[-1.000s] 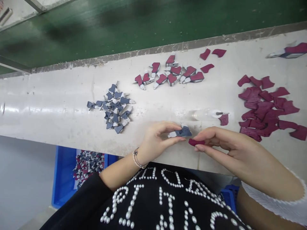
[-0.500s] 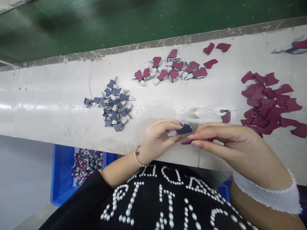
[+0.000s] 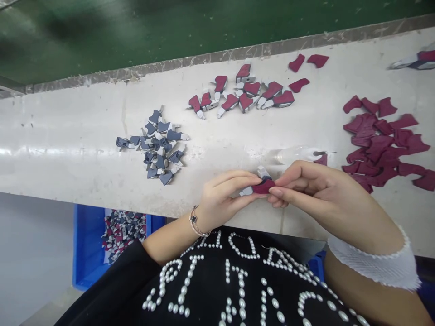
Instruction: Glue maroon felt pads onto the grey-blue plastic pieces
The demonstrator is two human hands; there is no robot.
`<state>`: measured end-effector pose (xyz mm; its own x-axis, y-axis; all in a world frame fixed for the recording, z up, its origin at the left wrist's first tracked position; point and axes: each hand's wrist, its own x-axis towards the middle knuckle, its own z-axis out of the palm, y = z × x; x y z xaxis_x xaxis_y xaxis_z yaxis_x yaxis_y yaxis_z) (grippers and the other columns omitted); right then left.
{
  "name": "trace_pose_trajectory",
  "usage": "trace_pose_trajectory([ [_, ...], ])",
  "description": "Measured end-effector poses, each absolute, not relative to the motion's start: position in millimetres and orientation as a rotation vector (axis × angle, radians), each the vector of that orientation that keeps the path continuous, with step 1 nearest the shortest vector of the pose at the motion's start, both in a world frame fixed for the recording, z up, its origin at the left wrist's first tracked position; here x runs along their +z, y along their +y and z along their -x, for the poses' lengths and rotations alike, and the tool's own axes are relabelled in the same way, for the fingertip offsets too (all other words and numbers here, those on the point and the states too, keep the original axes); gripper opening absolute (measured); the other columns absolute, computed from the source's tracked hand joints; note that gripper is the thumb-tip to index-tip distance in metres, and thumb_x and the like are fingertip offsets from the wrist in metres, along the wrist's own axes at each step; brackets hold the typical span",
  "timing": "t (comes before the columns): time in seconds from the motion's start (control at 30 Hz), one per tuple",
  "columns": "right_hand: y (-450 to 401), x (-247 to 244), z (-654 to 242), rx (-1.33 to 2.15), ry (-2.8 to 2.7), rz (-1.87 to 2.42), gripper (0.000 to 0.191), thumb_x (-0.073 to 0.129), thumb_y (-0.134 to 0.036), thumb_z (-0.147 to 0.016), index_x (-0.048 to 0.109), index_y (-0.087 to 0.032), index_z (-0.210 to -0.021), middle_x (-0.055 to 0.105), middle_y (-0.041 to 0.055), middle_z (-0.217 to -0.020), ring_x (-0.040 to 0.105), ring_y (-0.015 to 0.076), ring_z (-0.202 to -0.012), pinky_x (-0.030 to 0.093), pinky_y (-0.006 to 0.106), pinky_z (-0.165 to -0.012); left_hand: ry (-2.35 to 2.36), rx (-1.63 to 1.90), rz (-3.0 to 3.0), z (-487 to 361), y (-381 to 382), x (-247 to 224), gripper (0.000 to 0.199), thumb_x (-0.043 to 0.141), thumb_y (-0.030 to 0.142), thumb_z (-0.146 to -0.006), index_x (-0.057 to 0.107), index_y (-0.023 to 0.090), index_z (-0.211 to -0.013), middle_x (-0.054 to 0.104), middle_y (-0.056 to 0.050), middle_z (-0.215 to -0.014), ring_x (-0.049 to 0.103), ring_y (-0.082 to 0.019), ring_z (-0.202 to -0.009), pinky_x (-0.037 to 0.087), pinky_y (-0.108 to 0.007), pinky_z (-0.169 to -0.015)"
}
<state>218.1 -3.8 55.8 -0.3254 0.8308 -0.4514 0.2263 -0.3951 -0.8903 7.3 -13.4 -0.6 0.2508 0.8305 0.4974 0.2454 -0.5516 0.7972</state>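
Observation:
My left hand pinches a grey-and-blue plastic part between thumb and fingers, low over the bench edge. A dark red cover piece lies against the face of that part. My right hand grips the cover piece at its right end with thumb and forefinger. Beyond my hands lies a clear bottle with a thin dark needle tip, on its side beside a single red piece. Whether the cover sits fully flush on the part I cannot tell.
A pile of red pieces lies at the right. Grey-blue parts are heaped at the left, with several red-covered parts at the back. Below the bench, a blue bin holds many mixed parts.
My right hand has brought the red cover piece up and left onto the grey-blue part. Before, the piece was apart, just below it. My left hand has barely moved.

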Motion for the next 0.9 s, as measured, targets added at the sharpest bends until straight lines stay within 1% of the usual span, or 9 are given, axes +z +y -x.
trace_pose_trajectory([
  [0.2,-2,56,-218,1.854,-1.311,1.463,0.03,0.082,-0.048,-0.081,0.066,-0.023,-0.081,0.076,0.0019,-0.072,0.074,0.0185,-0.069,0.06,0.028,-0.064,0.943,1.32,-1.944,-8,-14,0,0.027,0.082,0.021,-0.08,0.073,0.01,-0.104,0.079,-0.01,-0.099,0.077,-0.014,-0.093,0.066,-0.023,-0.089],
  [0.3,-3,58,-221,1.891,-1.31,1.486,0.031,0.081,-0.048,-0.082,0.061,-0.024,-0.082,0.075,0.0011,-0.072,0.074,0.0181,-0.07,0.059,0.028,-0.065,0.928,1.298,-1.919,-7,-14,2,0.026,0.083,0.02,-0.079,0.074,0.011,-0.102,0.079,-0.009,-0.098,0.077,-0.013,-0.092,0.065,-0.022,-0.088],
  [0.4,-5,59,-223,1.889,-1.359,1.505,0.033,0.077,-0.051,-0.085,0.057,-0.025,-0.088,0.072,-0.0015,-0.069,0.07,0.0172,-0.067,0.055,0.027,-0.062,0.917,1.265,-1.853,-6,-13,5,0.027,0.084,0.02,-0.078,0.074,0.014,-0.102,0.08,-0.007,-0.098,0.077,-0.013,-0.092,0.066,-0.023,-0.087],
  [0.47,-7,59,-223,1.889,-1.402,1.489,0.032,0.072,-0.054,-0.089,0.057,-0.027,-0.096,0.07,-0.0028,-0.069,0.068,0.0177,-0.066,0.054,0.028,-0.06,0.899,1.241,-1.811,-5,-13,6,0.028,0.085,0.02,-0.077,0.074,0.015,-0.103,0.08,-0.007,-0.099,0.077,-0.014,-0.093,0.066,-0.024,-0.088],
  [0.57,-7,59,-219,1.873,-1.48,1.421,0.026,0.061,-0.053,-0.097,0.06,-0.029,-0.107,0.071,-0.0016,-0.081,0.068,0.0179,-0.075,0.055,0.03,-0.066,0.854,1.227,-1.788,-4,-12,8,0.031,0.086,0.019,-0.077,0.074,0.014,-0.105,0.08,-0.008,-0.1,0.077,-0.014,-0.095,0.066,-0.024,-0.089],
  [0.63,-6,59,-215,1.839,-1.529,1.397,0.024,0.056,-0.052,-0.101,0.064,-0.029,-0.104,0.07,-0.0011,-0.087,0.067,0.0161,-0.079,0.055,0.028,-0.07,0.834,1.228,-1.797,-4,-11,8,0.032,0.086,0.018,-0.076,0.074,0.014,-0.105,0.08,-0.008,-0.1,0.077,-0.014,-0.096,0.066,-0.024,-0.089],
  [0.7,-6,59,-214,1.799,-1.545,1.406,0.026,0.054,-0.051,-0.102,0.066,-0.028,-0.101,0.068,-0.0012,-0.086,0.065,0.0148,-0.078,0.054,0.027,-0.07,0.833,1.234,-1.814,-3,-10,9,0.032,0.086,0.017,-0.076,0.074,0.014,-0.106,0.08,-0.009,-0.101,0.077,-0.015,-0.097,0.066,-0.024,-0.089],
  [0.8,-6,60,-214,1.767,-1.555,1.425,0.026,0.053,-0.052,-0.102,0.065,-0.028,-0.103,0.067,-0.0016,-0.083,0.064,0.0146,-0.078,0.054,0.027,-0.07,0.838,1.233,-1.833,-2,-11,8,0.032,0.085,0.017,-0.077,0.073,0.015,-0.107,0.08,-0.008,-0.103,0.077,-0.014,-0.097,0.066,-0.025,-0.088],
  [0.9,-8,62,-214,1.724,-1.629,1.445,0.028,0.05,-0.051,-0.104,0.062,-0.026,-0.098,0.066,-0.0014,-0.081,0.063,0.0148,-0.076,0.053,0.028,-0.068,0.835,1.234,-1.83,-2,-12,8,0.033,0.086,0.016,-0.076,0.073,0.015,-0.106,0.08,-0.008,-0.102,0.077,-0.014,-0.096,0.065,-0.024,-0.088],
])
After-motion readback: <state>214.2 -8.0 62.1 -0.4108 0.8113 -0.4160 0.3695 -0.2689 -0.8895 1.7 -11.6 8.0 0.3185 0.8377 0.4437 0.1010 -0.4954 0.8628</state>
